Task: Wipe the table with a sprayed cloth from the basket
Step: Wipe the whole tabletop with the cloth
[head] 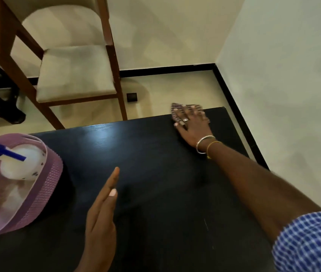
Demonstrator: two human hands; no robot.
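Observation:
My right hand [196, 127] lies flat on a patterned purple cloth [177, 111] at the far right corner of the black table [155, 173], pressing it against the surface. The cloth pokes out past my fingers at the table's far edge. My left hand [101, 216] hovers over the near middle of the table, fingers straight and together, holding nothing. A purple woven basket [46, 193] stands at the table's left side. Inside it lies a white spray bottle [16, 163] with a blue trigger head.
A wooden chair [73, 75] with a beige cushion stands on the floor beyond the table's far edge. A white wall [283, 85] with black skirting runs close along the table's right side. Dark furniture legs [0, 107] stand at the far left.

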